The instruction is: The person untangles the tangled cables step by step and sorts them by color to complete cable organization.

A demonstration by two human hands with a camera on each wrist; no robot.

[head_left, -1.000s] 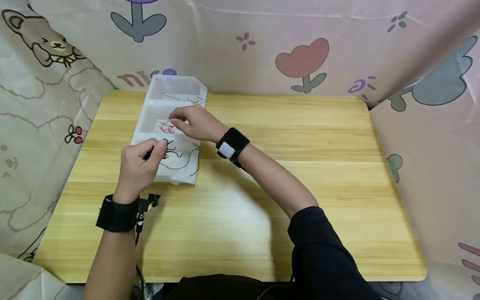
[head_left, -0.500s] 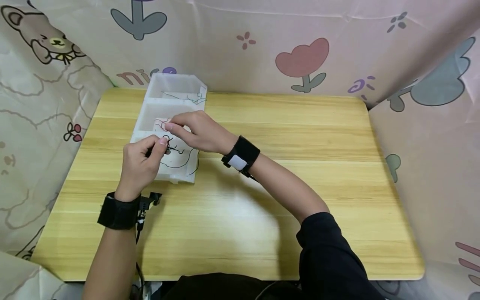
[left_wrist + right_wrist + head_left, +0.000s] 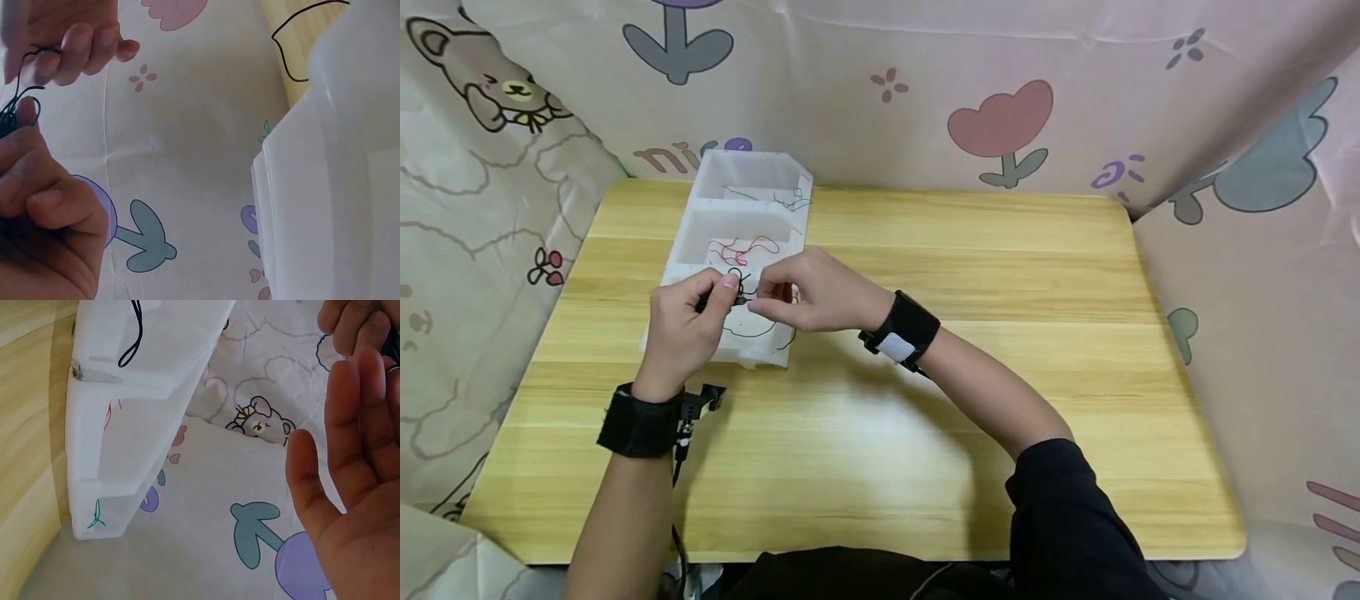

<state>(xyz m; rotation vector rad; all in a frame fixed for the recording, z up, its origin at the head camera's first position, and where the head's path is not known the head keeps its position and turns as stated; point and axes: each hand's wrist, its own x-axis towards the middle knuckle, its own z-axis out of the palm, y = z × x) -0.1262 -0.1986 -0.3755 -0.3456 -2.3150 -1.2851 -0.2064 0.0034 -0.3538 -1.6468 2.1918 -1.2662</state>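
Observation:
My left hand [image 3: 688, 325] grips a small bundle of thin wires [image 3: 7, 119], dark and green, whose loose ends stick out past the thumb. Close beside it, my right hand [image 3: 823, 292] has thumb and index finger together on a dark wire end [image 3: 42, 49] that runs up from the bundle. Both hands are over the front part of a white plastic bin [image 3: 679, 242] with three compartments. Black wire [image 3: 751, 335] lies in the front compartment, red wire [image 3: 741, 250] in the middle one and green wire [image 3: 793, 200] in the far one.
The bin stands on the left of a wooden table [image 3: 1000, 358]. A printed cloth [image 3: 850, 108] hangs behind and at the sides. A black cable [image 3: 677, 542] runs down from the left wrist camera [image 3: 703, 400].
My right hand has moved from over the red wire compartment toward me and to the right, to the wire ends at my left hand. The left hand has barely moved and keeps its grip.

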